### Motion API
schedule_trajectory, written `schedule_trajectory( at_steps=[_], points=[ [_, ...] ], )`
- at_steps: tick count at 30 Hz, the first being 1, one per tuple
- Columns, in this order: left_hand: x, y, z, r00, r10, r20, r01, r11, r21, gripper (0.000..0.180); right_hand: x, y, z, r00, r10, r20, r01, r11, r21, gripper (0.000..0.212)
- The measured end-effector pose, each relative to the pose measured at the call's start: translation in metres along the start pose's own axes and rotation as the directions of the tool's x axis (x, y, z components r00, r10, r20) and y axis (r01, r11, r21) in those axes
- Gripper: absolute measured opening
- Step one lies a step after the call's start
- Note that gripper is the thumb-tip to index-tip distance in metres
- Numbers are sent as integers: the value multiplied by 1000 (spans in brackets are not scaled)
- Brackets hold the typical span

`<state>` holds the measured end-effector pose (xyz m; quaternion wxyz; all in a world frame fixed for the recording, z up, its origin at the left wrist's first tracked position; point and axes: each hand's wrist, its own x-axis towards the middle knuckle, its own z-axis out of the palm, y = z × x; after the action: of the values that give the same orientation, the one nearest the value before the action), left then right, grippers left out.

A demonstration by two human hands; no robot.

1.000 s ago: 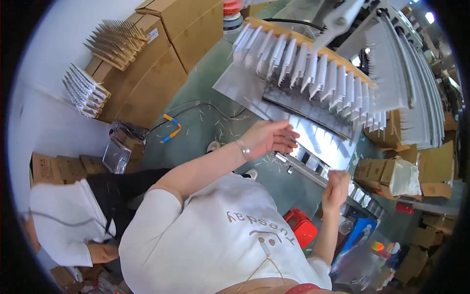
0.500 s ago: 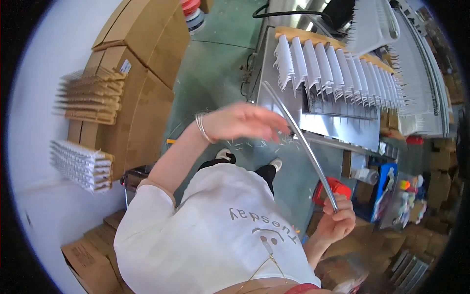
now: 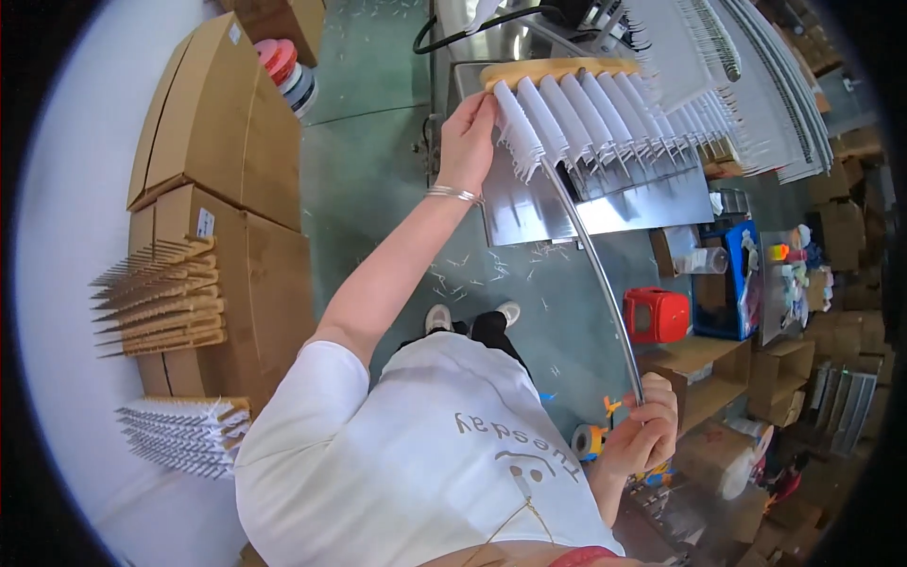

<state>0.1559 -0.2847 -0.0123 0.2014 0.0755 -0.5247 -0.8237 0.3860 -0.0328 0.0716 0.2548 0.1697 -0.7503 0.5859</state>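
My right hand (image 3: pixel 647 430) is closed around the lower end of a long, thin metal rod (image 3: pixel 605 274). The rod slants up and away to the left, and its far tip meets the fringed lower end of the leftmost white roll (image 3: pixel 520 130). My left hand (image 3: pixel 470 142) reaches forward and grips the left end of a wooden strip (image 3: pixel 557 69), close to that roll's top. Several white rolls with frayed, stringy ends hang side by side along the strip, thin spikes showing beneath them. Whether the rod's tip goes inside the roll or only touches it cannot be made out.
Under the rolls is a shiny metal table (image 3: pixel 520 213). Tall cardboard boxes (image 3: pixel 269 274) stand at left, beside spiked wooden racks (image 3: pixel 175 293) and a white-covered rack (image 3: pixel 184 430). On the right are a red stool (image 3: pixel 657 315) and a blue crate (image 3: pixel 727 283). White scraps litter the floor.
My left hand has moved forward from beside the rod to the strip's left end and closed there. The rod's tip has come to the leftmost roll, and the view has shifted.
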Motion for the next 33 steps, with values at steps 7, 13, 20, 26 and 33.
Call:
schedule_trajectory(
  at_steps=[7,13,20,26,33],
  points=[
    [-52,9,0,987,149,65,-162,923,350,20,15,23,45,999,-40,-26,38,996,-87,27],
    [-127,22,21,763,270,587,-444,879,173,6,2,23,18,989,-36,-146,27,998,-63,34],
    [-139,23,39,630,291,720,-476,877,62,13,-5,2,-7,997,12,-71,-19,995,-97,40],
    [-51,-8,28,990,130,-54,-129,991,15,24,31,31,30,998,-38,-43,30,985,-172,36],
    [-5,-5,35,999,30,-25,-31,997,-75,20,51,50,51,998,41,-39,-43,998,-46,34]
  ],
)
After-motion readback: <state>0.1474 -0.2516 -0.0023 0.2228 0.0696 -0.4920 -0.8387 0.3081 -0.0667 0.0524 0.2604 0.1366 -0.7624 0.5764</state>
